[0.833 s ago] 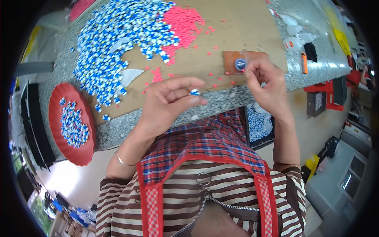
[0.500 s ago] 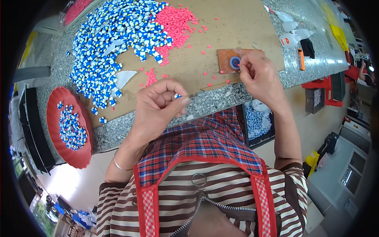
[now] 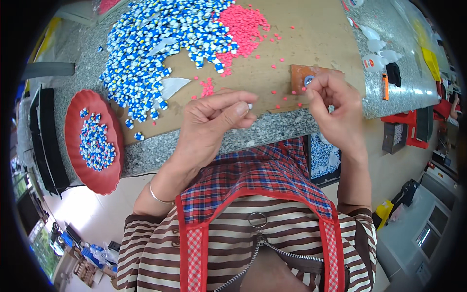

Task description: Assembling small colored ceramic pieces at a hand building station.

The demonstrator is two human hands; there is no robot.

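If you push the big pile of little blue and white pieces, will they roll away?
Probably they would slide and scatter rather than roll: the blue and white pieces look small, blocky and loose on the cardboard sheet. They seem light, since the left hand pinches one with fingertips alone. Strays already lie near the red tray.

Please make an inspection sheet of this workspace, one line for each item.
Surface: brown board on speckled stone counter.
Job's things: blue-white pieces pile; pink pieces pile; red tray partly filled; small brown block.
Clutter: small white bottles at the counter's far right.
Grippers: left hand pinches a small piece; right hand fingers pinched above the block.
Cables: nothing seen.
Surroundings: floor, machines at right.
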